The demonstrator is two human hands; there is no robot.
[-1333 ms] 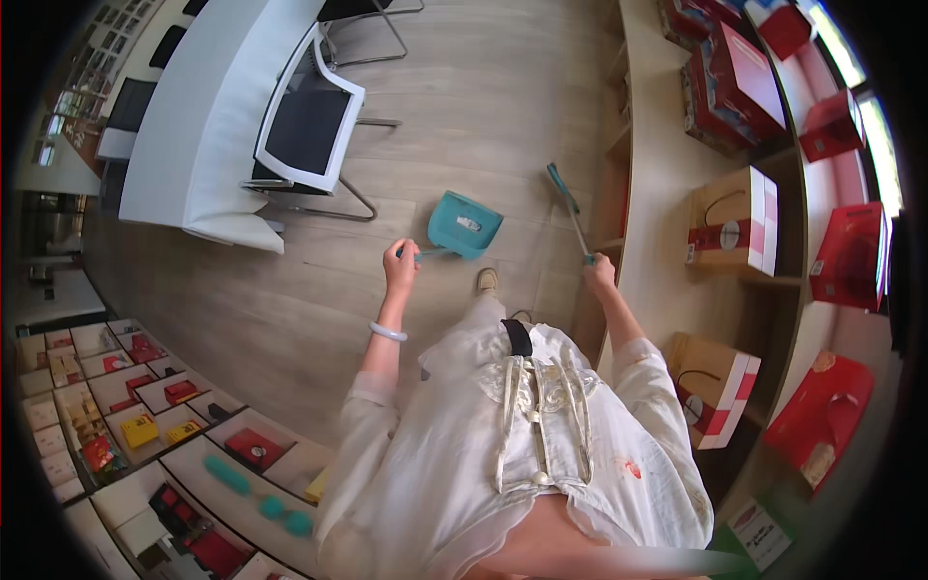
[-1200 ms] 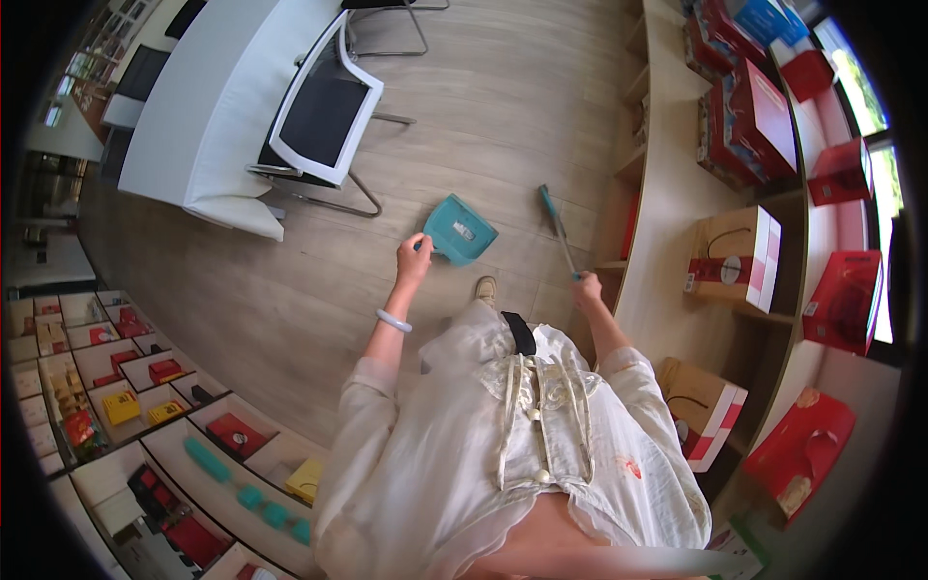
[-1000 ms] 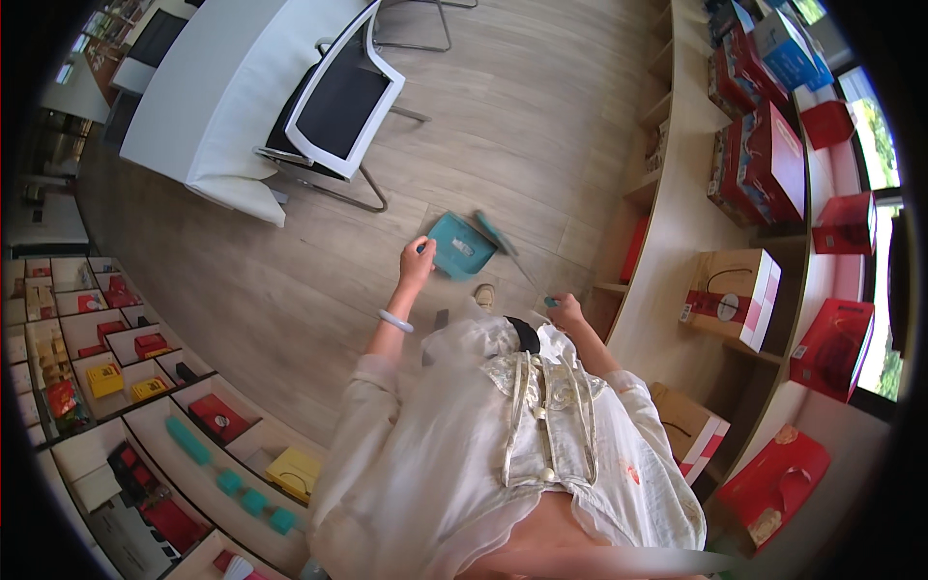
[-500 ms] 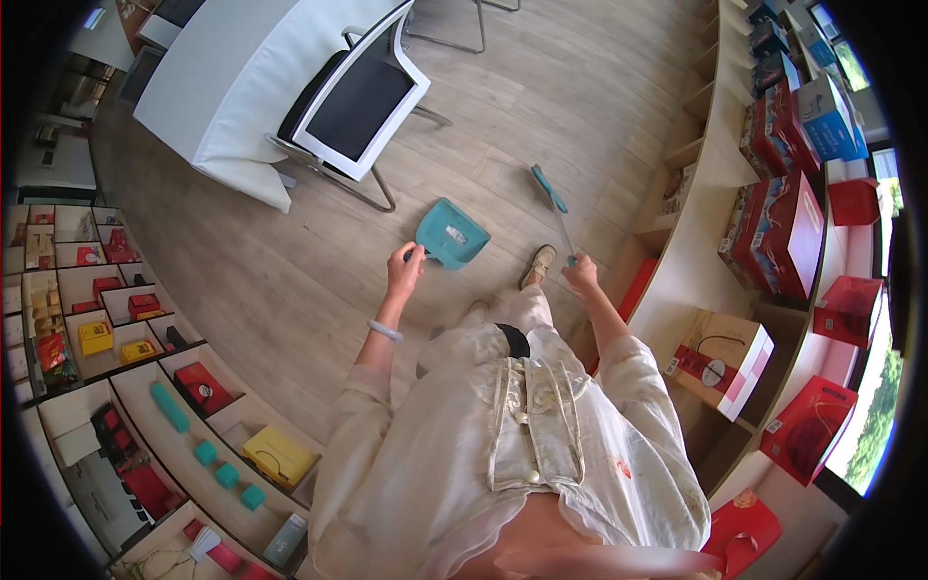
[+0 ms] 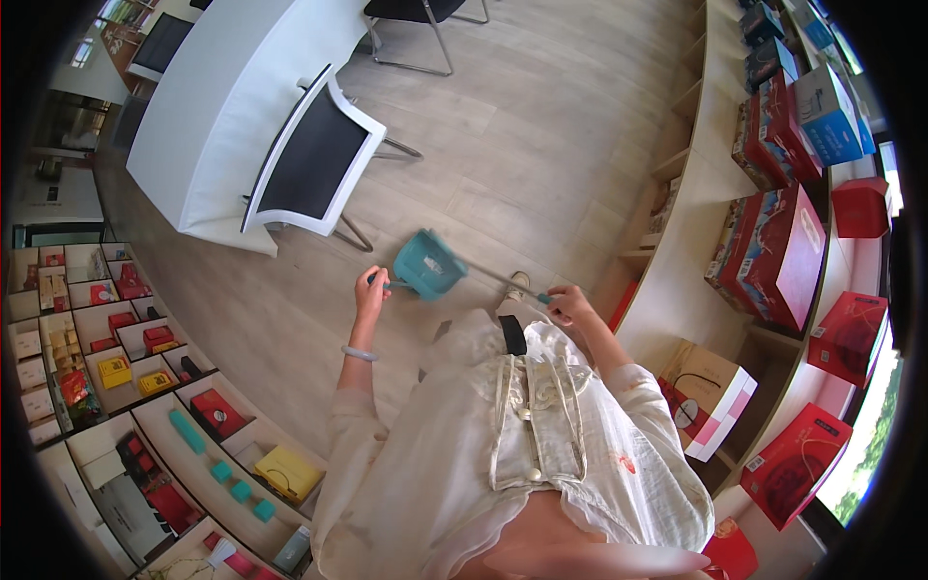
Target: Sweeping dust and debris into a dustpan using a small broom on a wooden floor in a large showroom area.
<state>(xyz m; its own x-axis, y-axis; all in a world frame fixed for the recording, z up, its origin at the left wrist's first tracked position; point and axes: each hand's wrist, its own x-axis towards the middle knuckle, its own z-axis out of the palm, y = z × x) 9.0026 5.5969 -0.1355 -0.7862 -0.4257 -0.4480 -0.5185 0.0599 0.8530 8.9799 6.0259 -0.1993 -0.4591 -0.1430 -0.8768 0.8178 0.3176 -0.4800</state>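
Note:
My left hand (image 5: 371,288) is closed round the handle of a teal dustpan (image 5: 425,269), held out in front of me. In my right hand (image 5: 570,307) is the teal grip of a small broom (image 5: 498,276) with a thin grey shaft. The shaft points left to the dustpan's far right edge. The broom's head is blurred there and hard to tell from the pan; whether it touches the pan I cannot tell. My shoe (image 5: 518,284) shows just beneath the shaft.
A white-framed chair (image 5: 372,142) stands at a white-covered table (image 5: 208,126) ahead on the left. Wooden shelving (image 5: 667,222) with red and blue boxes (image 5: 773,256) runs along my right. Compartmented shelves (image 5: 174,396) with small boxes lie at lower left. Wood-look floor (image 5: 522,126) stretches ahead.
My right hand has turned the broom from pointing ahead to pointing left, bringing its head to the dustpan. The dustpan and left hand have shifted slightly left and nearer. The view has shifted too.

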